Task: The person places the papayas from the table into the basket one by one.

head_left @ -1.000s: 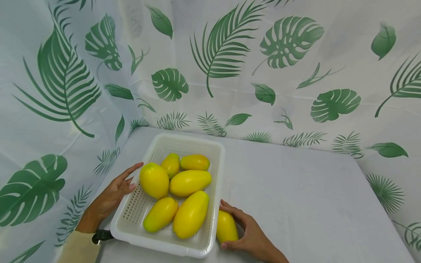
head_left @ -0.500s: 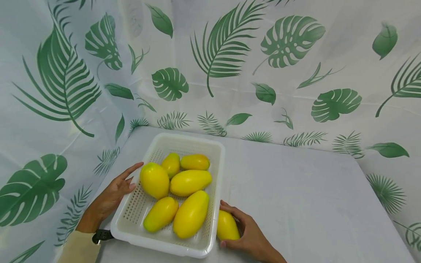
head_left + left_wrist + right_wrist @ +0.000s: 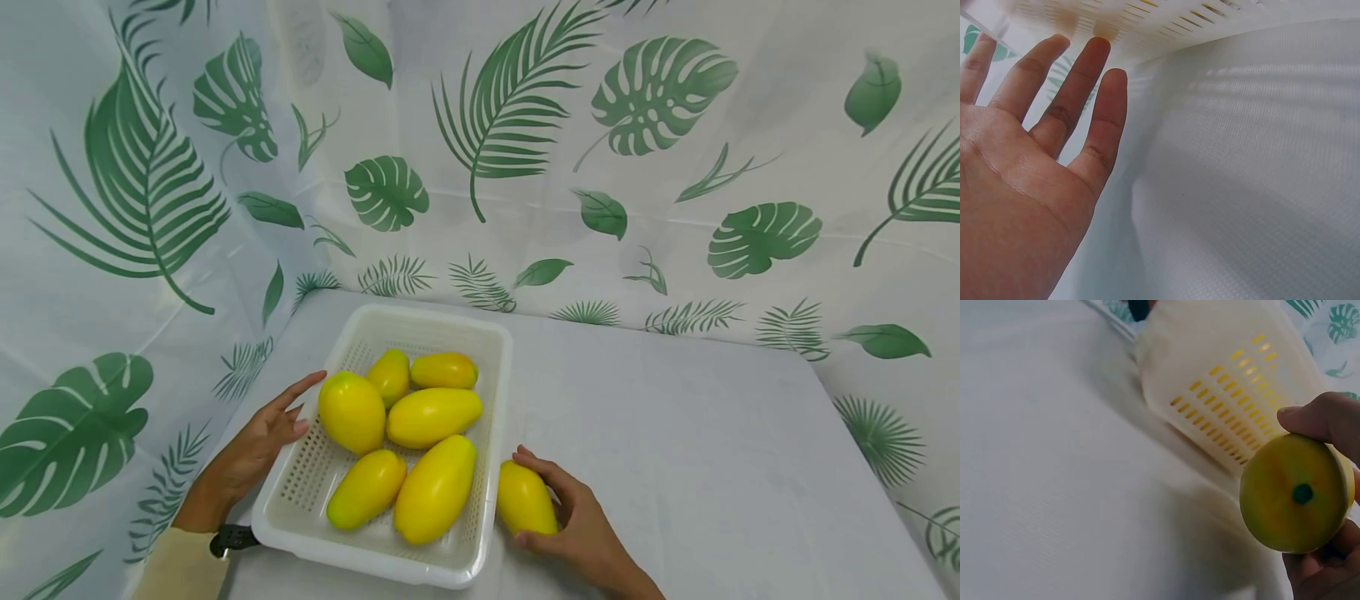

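A white plastic basket [image 3: 300, 533] with slotted walls holds several yellow mangoes [image 3: 435, 490], some with green-tinged ends. Just right of its near right side, my right hand [image 3: 581, 525] grips another mango [image 3: 525, 498]. In the right wrist view the thumb lies on one side of that mango [image 3: 1291, 494] and fingers on the opposite side, its round end with a dark green spot facing the camera. My left hand [image 3: 258, 437] is at the basket's left side. Its fingers [image 3: 1107, 119] look extended in the left wrist view, with fingertips at the slotted wall.
A white cloth-covered table [image 3: 697, 450] lies under the basket and extends to the right. Leaf-printed white curtains [image 3: 525, 233] hang behind and on the left. A dark strap [image 3: 234, 537] circles the left wrist.
My right hand and its mango have shifted slightly right, away from the basket's side, showing more of the mango. The left hand and basket have stayed in place.
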`<state>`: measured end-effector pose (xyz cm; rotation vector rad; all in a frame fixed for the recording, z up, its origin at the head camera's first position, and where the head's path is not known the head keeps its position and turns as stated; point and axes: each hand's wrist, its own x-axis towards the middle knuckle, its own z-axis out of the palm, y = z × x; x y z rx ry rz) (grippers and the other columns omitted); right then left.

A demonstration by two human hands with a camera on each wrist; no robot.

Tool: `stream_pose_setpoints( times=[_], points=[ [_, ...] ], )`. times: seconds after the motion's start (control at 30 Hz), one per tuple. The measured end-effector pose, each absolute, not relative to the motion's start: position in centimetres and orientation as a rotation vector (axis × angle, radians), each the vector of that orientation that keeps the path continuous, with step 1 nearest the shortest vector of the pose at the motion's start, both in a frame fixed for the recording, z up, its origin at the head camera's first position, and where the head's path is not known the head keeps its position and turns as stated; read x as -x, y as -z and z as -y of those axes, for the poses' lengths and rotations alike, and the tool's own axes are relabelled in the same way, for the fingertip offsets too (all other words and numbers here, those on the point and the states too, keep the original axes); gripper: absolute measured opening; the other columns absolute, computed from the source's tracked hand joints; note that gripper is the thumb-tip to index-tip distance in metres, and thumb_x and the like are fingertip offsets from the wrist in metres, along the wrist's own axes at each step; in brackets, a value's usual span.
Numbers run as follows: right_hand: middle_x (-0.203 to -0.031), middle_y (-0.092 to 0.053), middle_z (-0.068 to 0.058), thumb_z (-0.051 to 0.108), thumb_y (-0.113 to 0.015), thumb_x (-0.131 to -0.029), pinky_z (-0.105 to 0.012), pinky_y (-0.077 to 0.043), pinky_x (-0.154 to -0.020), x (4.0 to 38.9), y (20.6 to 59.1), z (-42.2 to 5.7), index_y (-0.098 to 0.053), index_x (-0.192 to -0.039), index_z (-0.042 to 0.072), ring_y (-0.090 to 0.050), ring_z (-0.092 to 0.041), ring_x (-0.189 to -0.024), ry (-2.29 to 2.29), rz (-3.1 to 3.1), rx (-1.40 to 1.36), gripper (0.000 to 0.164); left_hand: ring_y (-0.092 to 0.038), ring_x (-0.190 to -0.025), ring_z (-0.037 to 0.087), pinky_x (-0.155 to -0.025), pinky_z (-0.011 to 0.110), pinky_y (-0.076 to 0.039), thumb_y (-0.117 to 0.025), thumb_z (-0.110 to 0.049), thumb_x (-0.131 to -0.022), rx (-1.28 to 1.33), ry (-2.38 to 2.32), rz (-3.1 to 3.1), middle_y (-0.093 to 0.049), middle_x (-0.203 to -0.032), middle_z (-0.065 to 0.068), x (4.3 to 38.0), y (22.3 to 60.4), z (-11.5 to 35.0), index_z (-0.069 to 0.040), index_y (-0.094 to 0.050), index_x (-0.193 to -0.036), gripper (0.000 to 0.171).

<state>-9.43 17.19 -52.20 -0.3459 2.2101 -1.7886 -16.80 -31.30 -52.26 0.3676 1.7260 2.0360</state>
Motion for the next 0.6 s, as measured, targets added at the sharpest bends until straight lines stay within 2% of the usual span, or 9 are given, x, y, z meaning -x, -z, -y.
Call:
stream_pose_setpoints(
  times=[0.17,0.3,0.4,0.6],
  points=[
    [-0.169,-0.044,-0.008,0.009,-0.092,-0.08,-0.012,-0.04,-0.114,10.0,51.3,-17.8,-0.055,-0.154,0.025,-0.037,0.006,-0.153,1.817,-2.249,0.367,0.084,-0.066,-0.134,0.022,-0.103,0.053,-0.06,-0.036,-0.008,-0.114,-0.367,-2.043,-1.713,-0.044,-0.165,-0.008,16.8,52.2,31.3,-0.033,-0.014,-0.172,0.067],
    [-0.17,-0.043,-0.005,0.007,-0.092,-0.079,-0.013,-0.041,-0.114,10.6,50.5,-18.1,-0.056,-0.153,0.028,-0.038,0.005,-0.153,1.832,-2.275,0.365,0.084,-0.066,-0.134,0.022,-0.103,0.052,-0.06,-0.036,-0.008,-0.114,-0.367,-2.043,-1.709,-0.044,-0.164,-0.008,16.8,52.1,31.3,-0.033,-0.013,-0.172,0.067],
    [-0.169,-0.045,0.0,0.006,-0.091,-0.079,-0.014,-0.043,-0.114,10.9,49.8,-18.2,-0.056,-0.153,0.028,-0.038,0.005,-0.153,1.844,-2.29,0.378,0.084,-0.066,-0.134,0.022,-0.103,0.053,-0.059,-0.036,-0.008,-0.114,-0.368,-2.042,-1.71,-0.044,-0.164,-0.009,16.8,52.1,31.2,-0.033,-0.013,-0.172,0.067],
    [-0.169,-0.044,0.0,0.004,-0.091,-0.08,-0.016,-0.044,-0.114,11.7,48.3,-18.5,-0.054,-0.155,0.026,-0.037,0.002,-0.155,1.874,-2.33,0.447,0.087,-0.066,-0.133,0.022,-0.104,0.052,-0.059,-0.037,-0.009,-0.114,-0.369,-2.038,-1.717,-0.045,-0.164,-0.01,16.7,51.9,31.1,-0.033,-0.014,-0.172,0.067]
  ],
)
